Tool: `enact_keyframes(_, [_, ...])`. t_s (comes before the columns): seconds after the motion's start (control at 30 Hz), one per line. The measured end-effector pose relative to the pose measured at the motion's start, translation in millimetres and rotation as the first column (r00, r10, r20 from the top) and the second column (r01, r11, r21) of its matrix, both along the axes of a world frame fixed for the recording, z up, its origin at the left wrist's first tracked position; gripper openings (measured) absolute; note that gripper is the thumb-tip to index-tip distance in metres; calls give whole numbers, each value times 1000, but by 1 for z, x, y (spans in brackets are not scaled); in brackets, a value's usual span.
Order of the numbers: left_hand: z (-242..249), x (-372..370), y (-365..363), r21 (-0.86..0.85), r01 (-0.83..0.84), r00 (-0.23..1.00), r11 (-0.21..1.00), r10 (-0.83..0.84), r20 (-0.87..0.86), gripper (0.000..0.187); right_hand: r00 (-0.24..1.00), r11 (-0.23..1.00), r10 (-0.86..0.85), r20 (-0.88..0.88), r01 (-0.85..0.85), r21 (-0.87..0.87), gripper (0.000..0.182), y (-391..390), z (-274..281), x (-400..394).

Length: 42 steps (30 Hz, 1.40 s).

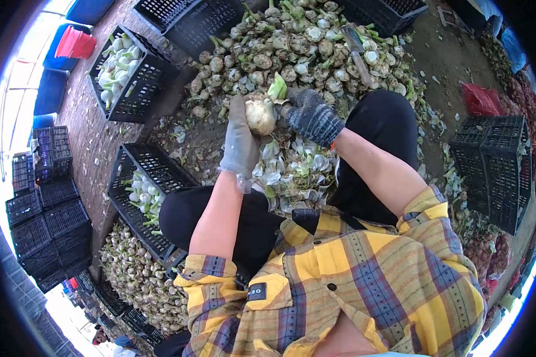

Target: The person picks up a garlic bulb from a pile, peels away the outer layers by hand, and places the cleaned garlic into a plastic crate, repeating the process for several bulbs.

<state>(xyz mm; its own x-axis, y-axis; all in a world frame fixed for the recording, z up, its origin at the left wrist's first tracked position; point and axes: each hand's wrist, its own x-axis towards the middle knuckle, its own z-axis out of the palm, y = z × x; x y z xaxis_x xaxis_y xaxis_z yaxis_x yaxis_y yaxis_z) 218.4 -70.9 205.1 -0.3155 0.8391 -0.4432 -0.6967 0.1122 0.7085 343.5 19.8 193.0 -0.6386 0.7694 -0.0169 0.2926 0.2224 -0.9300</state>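
Observation:
My left hand [240,134], in a light grey glove, is wrapped round a large onion-like bulb [260,117] with rough, brownish outer skin. My right hand [311,114], in a darker knit glove, is closed at the bulb's right side, fingers pinching at its skin or stem; the exact grip is partly hidden. A short green stalk [277,87] shows just above, between the hands. Beyond them spreads a heap of soiled bulbs [304,47], and a knife [357,58] lies on it. Pale peeled skins [292,172] litter the ground below my hands.
At left, two black crates [155,89] [143,199] hold cleaned white bulbs. More bulbs [140,273] lie behind the nearer crate. Stacked black crates [50,223] stand far left, other crates [491,166] at right. A red bucket [75,43] sits at upper left.

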Motion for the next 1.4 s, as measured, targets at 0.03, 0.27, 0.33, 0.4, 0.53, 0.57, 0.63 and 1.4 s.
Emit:
enact_keyframes(0.03, [-3,-7,0,-22,64,995,998,-62,75,46,999,997,-24,47,28,-77,26,0,-2,0])
enact_keyframes(0.27, [-24,16,-1,190,-30,783,981,141,-606,73,988,962,-124,-91,97,-254,26,0,4,2])
enact_keyframes(0.33, [2,8,-4,10,11,978,1000,-9,-209,60,990,980,-115,-85,99,-174,25,-1,1,1])
enact_keyframes(0.4, [-2,-4,-4,47,118,978,992,-124,166,55,985,947,-131,-112,91,-308,27,-2,1,0])
enact_keyframes(0.53, [-55,-6,0,-105,-64,936,992,23,-352,50,964,863,-179,-197,57,-502,28,-1,-10,0])
enact_keyframes(0.57, [-30,12,-1,-2,-119,862,993,102,-496,49,959,857,-175,-222,38,-515,28,0,-13,-1])
enact_keyframes(0.63, [-2,16,-2,-56,-96,913,994,66,-403,48,969,928,-175,-174,103,-358,27,0,-15,-2])
enact_keyframes(1.4, [-15,-5,-6,-222,26,990,975,-56,-127,35,898,883,-120,-423,-98,-459,27,-5,-3,6])
